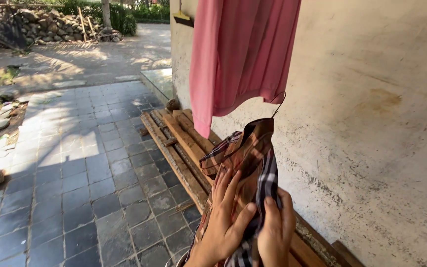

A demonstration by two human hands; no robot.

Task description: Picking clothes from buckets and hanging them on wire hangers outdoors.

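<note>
so both hands are on a plaid shirt [245,163], brown and red with dark and white stripes. the left hand [223,222] lies flat against the front of the cloth, fingers [226,190] spread and pointing up, thumb angled out to the right, so it's open and pressing on the fabric rather than gripping it. the right hand [276,230] is just beside it, low and to the right, and it's closed on a fold of the darker striped part, thumb on top pinching the cloth

the shirt runs from below the hands up and past the fingertips, so most of it sits above and between them, bunched and hanging in loose folds. its top end reaches a thin wire hanger hook [278,103] that sticks out just above the collar area. can't tell whether the hook is actually caught on anything

right above that hangs a pink garment [238,54], its lower hem just over the top of the plaid one, close but i can't say if they touch. behind both is a rough pale plastered wall [371,99]. along the foot of the wall lie weathered wooden planks [184,143], and left of those is a floor of dark grey paving stones [85,188], partly in sun. further back there's a stacked stone wall [55,24] with greenery
</note>
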